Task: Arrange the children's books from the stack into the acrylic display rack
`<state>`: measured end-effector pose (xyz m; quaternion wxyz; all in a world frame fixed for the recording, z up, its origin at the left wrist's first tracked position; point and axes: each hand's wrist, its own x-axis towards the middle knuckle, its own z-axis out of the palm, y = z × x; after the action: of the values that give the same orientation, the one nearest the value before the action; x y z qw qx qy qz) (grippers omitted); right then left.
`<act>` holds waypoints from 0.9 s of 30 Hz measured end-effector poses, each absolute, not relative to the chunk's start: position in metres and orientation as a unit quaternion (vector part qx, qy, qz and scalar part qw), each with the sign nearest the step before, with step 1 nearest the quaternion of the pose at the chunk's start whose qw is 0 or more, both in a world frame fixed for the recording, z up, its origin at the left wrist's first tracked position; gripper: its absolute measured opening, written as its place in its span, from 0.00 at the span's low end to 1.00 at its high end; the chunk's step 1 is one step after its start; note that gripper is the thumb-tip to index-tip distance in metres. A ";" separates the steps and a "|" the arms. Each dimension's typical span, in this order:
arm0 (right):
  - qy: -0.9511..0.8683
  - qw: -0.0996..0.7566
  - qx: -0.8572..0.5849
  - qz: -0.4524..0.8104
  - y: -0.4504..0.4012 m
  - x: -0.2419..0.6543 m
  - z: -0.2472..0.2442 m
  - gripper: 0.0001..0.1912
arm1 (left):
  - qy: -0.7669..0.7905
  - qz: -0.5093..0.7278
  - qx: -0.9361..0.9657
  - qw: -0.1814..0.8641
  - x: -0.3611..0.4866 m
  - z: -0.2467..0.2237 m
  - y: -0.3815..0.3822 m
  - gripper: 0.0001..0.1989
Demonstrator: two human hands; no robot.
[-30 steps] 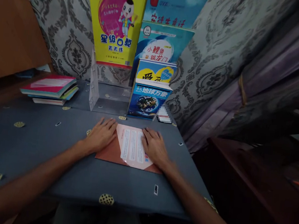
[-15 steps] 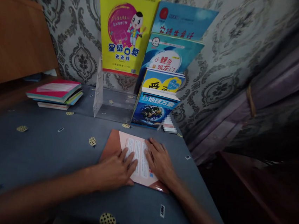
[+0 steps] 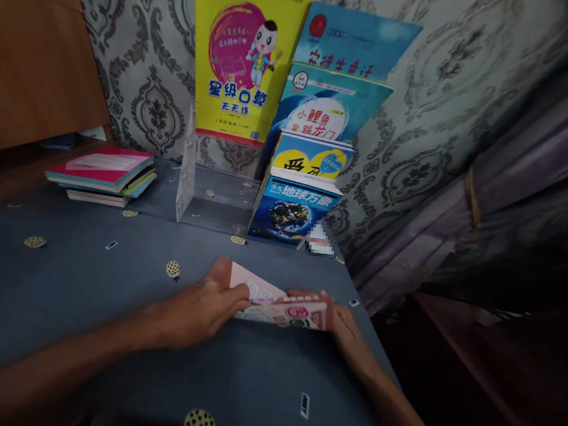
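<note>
In the head view, a thin pink and reddish-brown book [image 3: 299, 313] is lifted and tilted just above the table, with a curved or folded strip of printed cover facing me. My left hand [image 3: 212, 306] is closed on its left side, thumb across the pale cover. At the right end, my right hand [image 3: 346, 329] grips the edge; most of its fingers are hidden behind the book. Beyond the hands stands a clear plastic book rack [image 3: 186, 183]. Several blue books, including one with a globe [image 3: 288, 217], fill its right side, and a yellow workbook [image 3: 279, 58] stands upright at its back.
A small pile of books [image 3: 102, 167] with a pink one on top lies at the left on the dark blue patterned tablecloth [image 3: 70, 286]. A wooden panel [image 3: 37, 62] borders the left. Patterned wallpaper and a tied curtain [image 3: 428, 227] are behind and right.
The book has gone from flat on the table to raised and tilted. Both hands have shifted from lying spread on its cover to gripping its left and right sides.
</note>
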<state>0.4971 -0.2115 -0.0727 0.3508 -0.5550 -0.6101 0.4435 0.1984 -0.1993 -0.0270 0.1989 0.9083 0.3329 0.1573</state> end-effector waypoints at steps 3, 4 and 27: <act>-0.511 0.440 -0.527 0.517 -0.209 0.502 -0.080 0.38 | 0.347 0.260 0.856 0.281 0.192 -0.020 -0.191 0.19; -0.484 0.483 -0.511 0.520 -0.207 0.503 -0.082 0.37 | 0.350 0.280 0.840 0.306 0.191 -0.017 -0.188 0.19; -0.445 0.457 -0.440 0.632 -0.178 0.414 -0.053 0.25 | 0.428 0.420 0.413 0.686 0.158 -0.049 -0.172 0.25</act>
<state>0.4136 -0.1776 -0.0525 0.4569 -0.4397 -0.4454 0.6321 0.1584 -0.1721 -0.0486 0.6856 0.4132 0.4279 0.4197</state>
